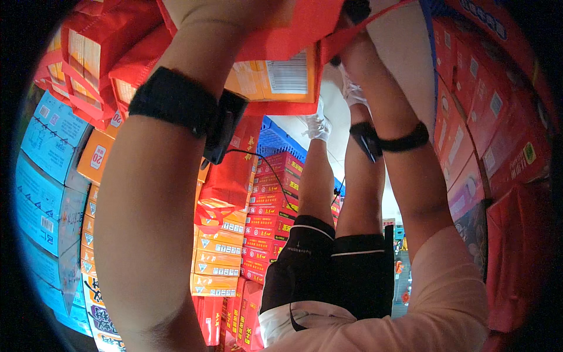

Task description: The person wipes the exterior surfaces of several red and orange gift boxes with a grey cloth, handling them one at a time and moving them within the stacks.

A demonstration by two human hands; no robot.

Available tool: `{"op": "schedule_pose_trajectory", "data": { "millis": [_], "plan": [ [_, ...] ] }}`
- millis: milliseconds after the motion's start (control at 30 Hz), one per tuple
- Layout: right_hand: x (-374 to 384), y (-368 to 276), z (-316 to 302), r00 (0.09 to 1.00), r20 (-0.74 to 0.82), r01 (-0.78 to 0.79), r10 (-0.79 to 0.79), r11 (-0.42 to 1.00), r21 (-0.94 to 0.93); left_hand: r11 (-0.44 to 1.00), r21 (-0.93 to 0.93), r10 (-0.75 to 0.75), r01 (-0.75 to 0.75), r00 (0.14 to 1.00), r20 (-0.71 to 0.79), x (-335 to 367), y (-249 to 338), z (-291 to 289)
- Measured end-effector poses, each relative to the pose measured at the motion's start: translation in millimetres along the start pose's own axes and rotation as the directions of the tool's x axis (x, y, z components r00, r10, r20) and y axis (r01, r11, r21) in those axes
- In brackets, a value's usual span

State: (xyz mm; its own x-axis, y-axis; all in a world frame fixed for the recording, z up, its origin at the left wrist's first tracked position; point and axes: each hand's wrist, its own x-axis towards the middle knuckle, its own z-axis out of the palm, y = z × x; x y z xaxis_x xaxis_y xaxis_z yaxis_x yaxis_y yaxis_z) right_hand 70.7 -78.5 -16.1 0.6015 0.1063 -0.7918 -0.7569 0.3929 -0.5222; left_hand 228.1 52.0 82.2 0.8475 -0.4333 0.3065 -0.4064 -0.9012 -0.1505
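A red carrier bag [281, 38] with orange boxes [249, 79] showing at its open side fills the top middle. My left hand [226, 10] reaches up against this bag; only the wrist and the heel of the hand show, and its fingers lie beyond the upper edge. On the bag's right side, my right hand [359, 51] is close to a red strip of it. The bag and a dark object cover the fingers of that hand, so its grip is hidden. Both forearms wear black straps, the left one bearing a black device [226, 126].
More red bags with boxes [88, 56] hang or stand at upper left. Blue cartons [44, 193] are stacked at far left. Orange boxes [217, 273] and red boxes [267, 217] form piles beside my legs. Large red cartons [498, 129] line the right.
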Motion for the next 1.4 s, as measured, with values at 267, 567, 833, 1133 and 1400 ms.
{"op": "schedule_pose_trajectory", "data": {
  "millis": [267,567,833,1133,1400],
  "plan": [
    [77,30,-24,0.984,0.063,-0.162,0.164,0.986,-0.036,1.000,-0.028,0.004,-0.005,1.000,-0.025,7,-1,12],
    [-66,-15,27,0.981,0.043,-0.188,0.188,0.982,-0.016,0.995,-0.043,-0.083,0.094,0.975,0.207,16,6,-25],
    [-48,-35,27,0.985,0.091,0.167,-0.150,0.960,-0.226,0.990,-0.088,-0.083,0.111,0.959,0.272,20,5,-30],
    [63,-106,19,0.937,0.103,0.342,-0.334,0.936,-0.080,0.994,-0.095,-0.031,0.057,0.966,0.257,22,8,-35],
    [59,-166,9,0.912,0.159,0.364,-0.377,0.926,0.103,0.977,-0.201,0.009,0.064,0.940,0.340,9,11,-44]
  ]
}}
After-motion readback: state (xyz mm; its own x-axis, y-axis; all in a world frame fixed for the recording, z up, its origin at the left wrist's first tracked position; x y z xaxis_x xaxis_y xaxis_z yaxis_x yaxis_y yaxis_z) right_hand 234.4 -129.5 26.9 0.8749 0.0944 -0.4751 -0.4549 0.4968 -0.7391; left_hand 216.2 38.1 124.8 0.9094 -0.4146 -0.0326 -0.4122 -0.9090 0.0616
